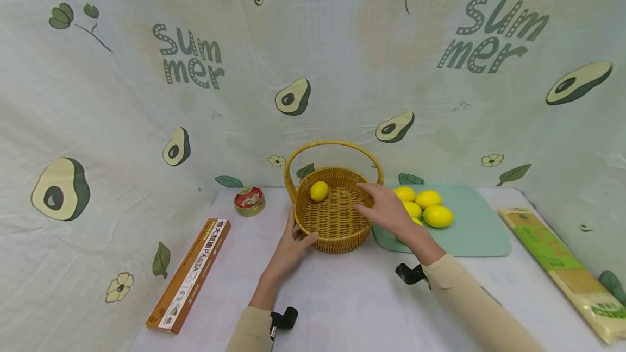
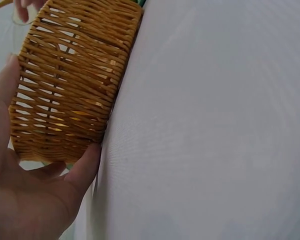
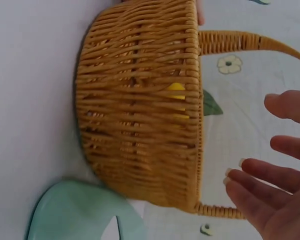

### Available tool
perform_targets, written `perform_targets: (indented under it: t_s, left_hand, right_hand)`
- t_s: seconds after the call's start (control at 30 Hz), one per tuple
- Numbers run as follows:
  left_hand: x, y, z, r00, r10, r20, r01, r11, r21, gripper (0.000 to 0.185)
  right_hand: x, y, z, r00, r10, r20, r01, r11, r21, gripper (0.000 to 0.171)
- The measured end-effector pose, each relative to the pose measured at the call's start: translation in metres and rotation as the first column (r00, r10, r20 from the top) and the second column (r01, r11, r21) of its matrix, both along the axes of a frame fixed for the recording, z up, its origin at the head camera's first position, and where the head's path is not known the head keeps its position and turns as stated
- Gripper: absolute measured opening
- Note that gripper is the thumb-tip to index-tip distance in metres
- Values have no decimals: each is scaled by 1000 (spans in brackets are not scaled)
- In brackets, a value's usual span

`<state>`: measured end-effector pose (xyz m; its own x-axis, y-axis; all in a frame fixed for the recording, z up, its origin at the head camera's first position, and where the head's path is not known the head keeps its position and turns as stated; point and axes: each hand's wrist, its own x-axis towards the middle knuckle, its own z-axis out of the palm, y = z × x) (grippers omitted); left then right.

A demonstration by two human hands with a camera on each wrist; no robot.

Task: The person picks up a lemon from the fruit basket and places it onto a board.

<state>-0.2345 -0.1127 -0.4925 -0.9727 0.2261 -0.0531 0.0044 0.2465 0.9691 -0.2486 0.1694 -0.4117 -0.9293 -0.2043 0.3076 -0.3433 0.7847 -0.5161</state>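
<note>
One lemon inside left-held basket.

Open above the basket from the front and right; handle arching across the top, blocking a straight drop over the middle. Left hand against the basket's left wall, closing that side. Right hand over the right rim, between basket and lemons on the mat. Bare tabletop in front. Tin and box well off left.
</note>
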Motion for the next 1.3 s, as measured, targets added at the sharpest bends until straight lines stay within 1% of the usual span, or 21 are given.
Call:
perform_targets:
  t_s: [0.13, 0.27, 0.37, 0.47, 0.57, 0.63, 0.7, 0.8, 0.87, 0.93, 1.1, 1.23, 1.3]
  left_hand:
    - [-7, 0, -14, 1000, 20, -16, -20, 1000, -8, 107]
    - [-8, 1, -18, 999, 27, -37, -28, 1000, -7, 103]
    - [-8, 0, -19, 998, 35, -44, -35, 999, -4, 103]
    - [-8, -1, -19, 998, 39, -41, -39, 999, 2, 103]
    - [-9, -1, -19, 999, 33, -41, -33, 999, 11, 103]
    - [-8, 0, -14, 999, 24, -32, -23, 1000, 20, 106]
    - [-7, 1, -14, 999, 22, -36, -21, 1000, 22, 106]
    - [-6, 2, -14, 999, 15, -30, -14, 999, 36, 106]
    - [-7, 1, -19, 999, 17, -42, -16, 999, 32, 103]
    - [-7, 1, -19, 999, 18, -41, -16, 999, 34, 104]
    - [-5, 2, -18, 999, 17, -50, -17, 1000, 18, 103]
    - [-4, 2, -17, 999, 13, -53, -13, 1000, 10, 102]
    - [-5, 1, -17, 998, 10, -56, -10, 1000, 11, 102]
  right_hand:
    - [-14, -13, 0, 998, 31, 61, -31, 1000, -1, 60]
    - [-26, -24, 0, 986, 50, 158, -49, 999, -9, 64]
    - [-36, -32, -1, 975, 78, 209, -74, 997, -25, 66]
    - [-46, -40, -2, 967, 100, 234, -96, 995, -28, 66]
    - [-55, -46, -3, 964, 119, 237, -120, 993, -9, 65]
    - [-60, -48, -3, 961, 128, 244, -133, 991, 4, 66]
    - [-65, -51, -3, 957, 138, 256, -147, 989, 16, 67]
    - [-69, -54, -3, 954, 129, 269, -149, 987, 55, 69]
    - [-73, -58, -3, 953, 120, 276, -146, 987, 73, 70]
    - [-76, -61, -3, 950, 116, 288, -145, 986, 78, 70]
    - [-86, -67, -2, 930, 138, 340, -168, 984, 60, 70]
    - [-95, -72, -3, 920, 176, 351, -207, 977, 53, 69]
    - [-98, -75, -5, 905, 199, 376, -232, 972, 44, 70]
